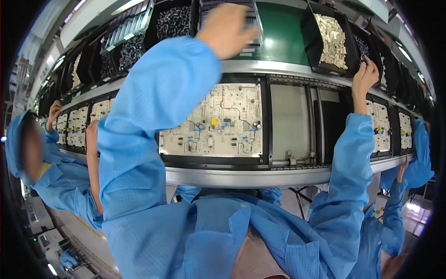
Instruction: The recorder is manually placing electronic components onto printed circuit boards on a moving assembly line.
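My left hand (226,31), smeared by motion, is above a clear plastic tray (256,21) of dark parts at the back of the line. Its fingers are too blurred to read. Reaching to the right, my right hand (365,78) has thumb and fingertips pinched together beside a black bin of small dark parts (361,45). Whatever lies between those fingertips is too small to make out. Below my left forearm, a pale circuit board (232,118) sits in a black carrier frame (265,139), populated with a yellow block and several blue and black components. My left sleeve hides its upper left part.
A black bin of cream connectors (331,42) stands left of my right hand. More bins, one with black parts (173,22), line the back left. Metal rails (241,176) border the conveyor, with more boards (380,125) along it. Co-workers in blue (60,181) work at both sides.
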